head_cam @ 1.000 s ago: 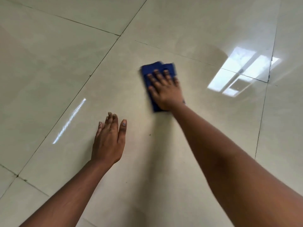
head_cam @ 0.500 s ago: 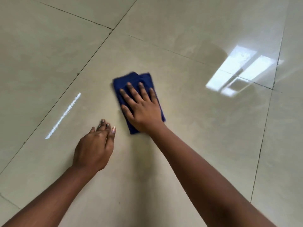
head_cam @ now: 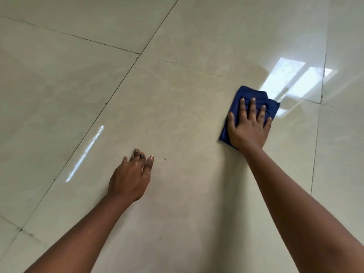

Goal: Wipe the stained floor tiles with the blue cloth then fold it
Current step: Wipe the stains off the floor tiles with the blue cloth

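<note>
The blue cloth [head_cam: 254, 95], folded into a small pad, lies on the glossy beige floor tile [head_cam: 177, 115] at the right of the view. My right hand [head_cam: 249, 127] presses flat on top of it with the fingers spread, covering its near half. My left hand [head_cam: 131, 178] rests palm down on the same tile, nearer to me and to the left, holding nothing. Two tiny dark specks [head_cam: 165, 159] mark the tile just right of my left hand and closer to me.
Dark grout lines [head_cam: 118, 85] run diagonally between the large tiles. A bright window reflection [head_cam: 291, 81] shines on the floor just beyond the cloth, and a thin streak of glare [head_cam: 86, 152] lies left of my left hand.
My right hand swept the cloth from close to my left hand out to the right and away. My left hand stayed planted on the tile.
</note>
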